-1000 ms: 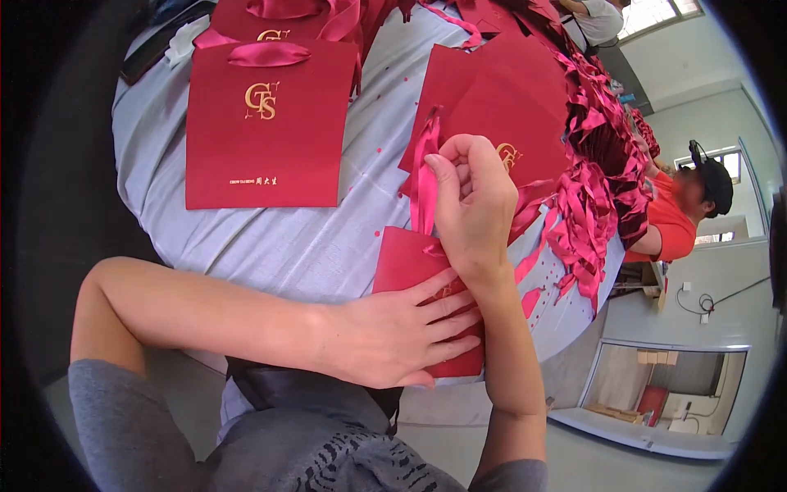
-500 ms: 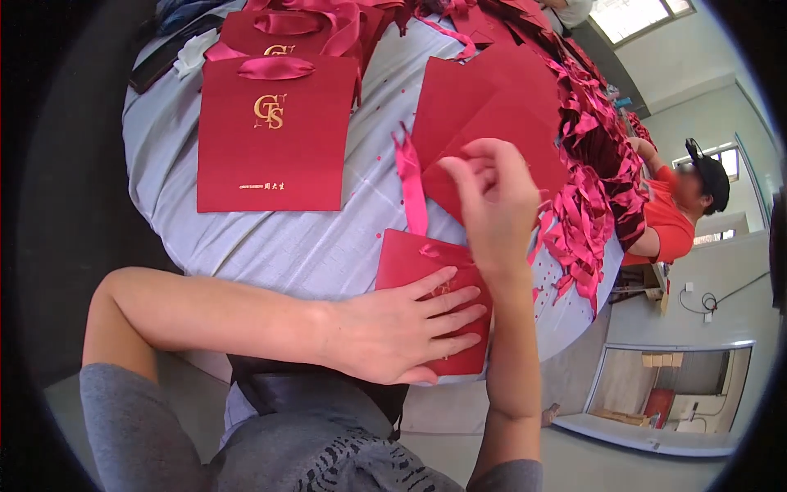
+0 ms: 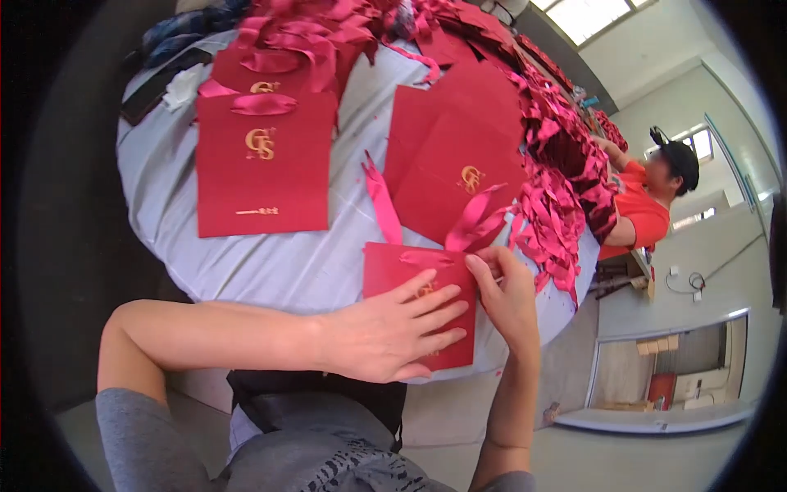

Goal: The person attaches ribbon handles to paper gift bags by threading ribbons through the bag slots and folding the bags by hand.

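Observation:
A small red paper gift bag (image 3: 377, 271) with gold lettering lies at the table's near edge. Across its front my left hand (image 3: 385, 328) rests flat, fingers spread, covering much of the lettering. At the upper right corner of this bag, my right hand (image 3: 507, 295) has thumb and fingers pinched together on its edge. A pink satin ribbon (image 3: 422, 258) runs along the top as a handle. One ribbon tail (image 3: 381, 201) sticks up beyond the left side; a second ribbon tail (image 3: 479, 221) rises near my right fingers.
Larger red gift bags (image 3: 262, 184) lie overlapped at left. More flat red bags (image 3: 459, 139) are stacked beyond my hands. Heaped pink ribbons (image 3: 549, 221) line the right side of the white-covered table (image 3: 254, 271). A person in an orange-red shirt (image 3: 631, 213) works at the far right.
My right hand has come down from above the bag to its upper right corner, fingers closing there. A ribbon tail now stands up near it. My left hand stays flat on the bag.

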Action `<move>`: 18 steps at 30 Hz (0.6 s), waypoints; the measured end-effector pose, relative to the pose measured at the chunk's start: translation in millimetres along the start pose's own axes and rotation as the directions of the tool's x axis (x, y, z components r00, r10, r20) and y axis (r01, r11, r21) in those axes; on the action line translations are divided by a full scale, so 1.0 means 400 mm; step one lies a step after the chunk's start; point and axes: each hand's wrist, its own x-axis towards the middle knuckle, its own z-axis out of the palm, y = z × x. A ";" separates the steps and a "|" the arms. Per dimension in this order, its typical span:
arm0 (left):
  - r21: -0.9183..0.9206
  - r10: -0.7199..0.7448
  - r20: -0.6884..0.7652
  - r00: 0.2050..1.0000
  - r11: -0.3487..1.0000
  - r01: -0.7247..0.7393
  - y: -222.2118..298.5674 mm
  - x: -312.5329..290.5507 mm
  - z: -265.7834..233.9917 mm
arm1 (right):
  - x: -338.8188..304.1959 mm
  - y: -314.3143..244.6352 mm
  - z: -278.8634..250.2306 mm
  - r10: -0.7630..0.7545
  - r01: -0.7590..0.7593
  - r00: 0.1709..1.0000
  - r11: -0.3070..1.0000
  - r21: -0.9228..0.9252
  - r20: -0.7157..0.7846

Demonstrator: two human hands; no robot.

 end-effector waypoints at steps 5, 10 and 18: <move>0.034 0.071 -0.067 0.995 0.997 -0.069 0.009 0.006 0.005 | 0.019 0.005 -0.036 0.175 -0.236 0.969 0.862 0.449 0.174; 0.172 0.128 -0.135 0.982 0.980 -0.104 0.018 -0.003 -0.006 | 0.044 -0.057 -0.042 0.166 -0.375 0.924 0.568 0.733 0.344; 0.491 -0.104 -0.172 0.980 0.853 0.177 0.026 -0.080 -0.222 | 0.125 -0.277 -0.019 -0.330 0.211 0.944 0.536 0.818 -0.027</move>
